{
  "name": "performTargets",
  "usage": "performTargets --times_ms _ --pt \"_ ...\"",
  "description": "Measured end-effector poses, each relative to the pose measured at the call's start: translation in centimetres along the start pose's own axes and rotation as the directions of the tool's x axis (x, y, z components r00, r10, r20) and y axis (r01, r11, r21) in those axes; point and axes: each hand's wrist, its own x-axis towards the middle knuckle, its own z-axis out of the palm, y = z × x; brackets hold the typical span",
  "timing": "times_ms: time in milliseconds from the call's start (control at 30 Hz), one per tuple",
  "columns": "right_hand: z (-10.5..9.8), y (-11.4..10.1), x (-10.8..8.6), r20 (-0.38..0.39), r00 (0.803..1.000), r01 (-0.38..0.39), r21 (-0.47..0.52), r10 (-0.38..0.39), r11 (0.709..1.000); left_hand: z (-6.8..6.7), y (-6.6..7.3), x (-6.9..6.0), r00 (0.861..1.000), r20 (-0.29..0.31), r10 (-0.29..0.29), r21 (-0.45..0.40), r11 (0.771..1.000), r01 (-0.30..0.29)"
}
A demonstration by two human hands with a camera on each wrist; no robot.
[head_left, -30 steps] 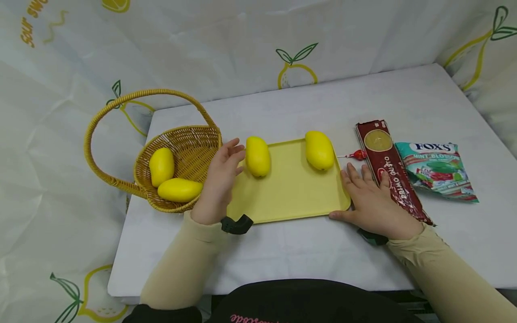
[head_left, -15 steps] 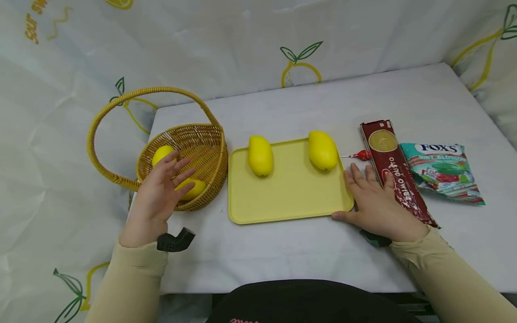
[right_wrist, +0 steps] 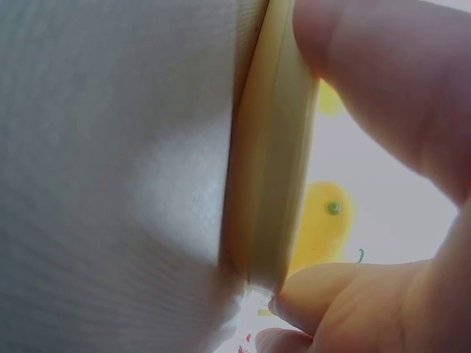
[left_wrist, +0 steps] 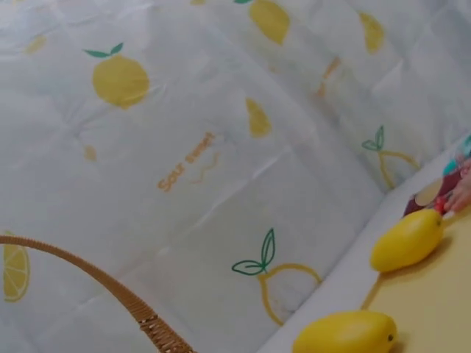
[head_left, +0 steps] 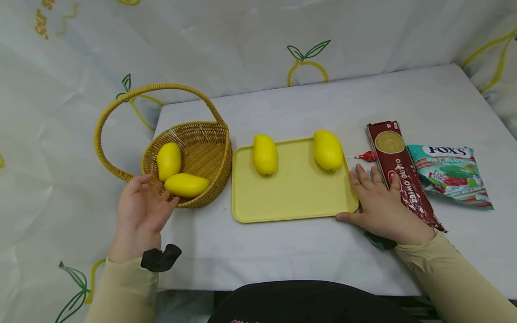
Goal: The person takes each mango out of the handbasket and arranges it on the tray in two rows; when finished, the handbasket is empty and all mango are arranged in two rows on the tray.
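My left hand (head_left: 143, 213) is at the wicker basket's (head_left: 220, 172) near left side, palm turned up and fingers loosely bent, holding nothing. Its fingertips overlap the rim; whether they touch it I cannot tell. Inside the basket lie two yellow mangoes, one mango (head_left: 168, 161) at the left and another mango (head_left: 187, 185) nearer the front. Spread fingers of my right hand (head_left: 381, 208) rest along the right edge of the yellow tray (head_left: 291, 197), thumb against its near corner. On the tray sit a left mango (head_left: 265, 154) and a right mango (head_left: 328, 150).
Right of the tray lie a red lollipop (head_left: 368, 156), a brown biscuit pack (head_left: 389, 143) partly under my right hand, and a teal Fox's candy bag (head_left: 452, 175). A dark green item (head_left: 379, 241) shows beneath the right wrist. A lemon-print curtain (head_left: 242, 45) borders the white table (head_left: 258, 255).
My left hand has moved left from beside the tray's left mango, across the basket, to its near left rim. The right hand stays at the tray's edge. The mangoes keep their places.
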Motion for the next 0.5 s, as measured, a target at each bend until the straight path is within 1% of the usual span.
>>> performTargets --times_ms 133,267,400,500 --pt "0.0 0.1 0.0 0.001 1.0 0.0 -0.002 0.0 1.0 0.0 0.3 1.1 0.999 -0.014 -0.03 -0.028 0.999 0.029" --pt "0.0 0.1 0.0 0.0 1.0 0.008 -0.006 -0.008 1.0 -0.2 0.3 2.0 0.998 -0.011 -0.056 -0.02 0.998 0.056" --pt "0.1 0.1 0.0 -0.001 1.0 0.009 -0.008 -0.009 1.0 -0.1 0.2 2.9 0.996 -0.016 -0.082 0.031 0.996 0.083" --pt "0.1 0.2 0.0 0.003 1.0 0.006 -0.006 -0.006 1.0 0.2 0.1 3.8 0.994 -0.021 -0.109 0.103 0.989 0.11"
